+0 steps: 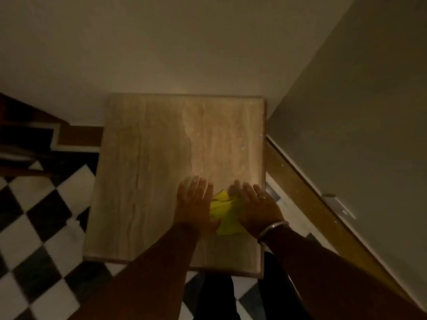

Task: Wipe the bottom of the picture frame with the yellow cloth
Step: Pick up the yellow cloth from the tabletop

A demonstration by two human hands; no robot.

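Dim room, pale wall (161, 42) behind, black-and-white checkered floor (41, 215) on the left, a door (369, 112) with a wooden frame strip on the right. A wood-grain board (150, 169), likely the underside of the picture frame, lies flat, its far edge against the wall; what carries it is hidden. Both hands rest palm-down near the board's right edge, closer to its near edge than its far one. Left hand (194, 202) lies flat, fingers extended and loosely spread, pressing the left part of the yellow cloth (225, 213). Right hand (256, 204) also lies flat, fingers stretched out, covering the cloth's right side; a ring shows on one finger and a metal bangle (273, 229) sits at the wrist. Cloth is crumpled, showing between the two hands, touching the board. Neither hand is clenched or pinching. Dark trouser legs show below the board's near edge.
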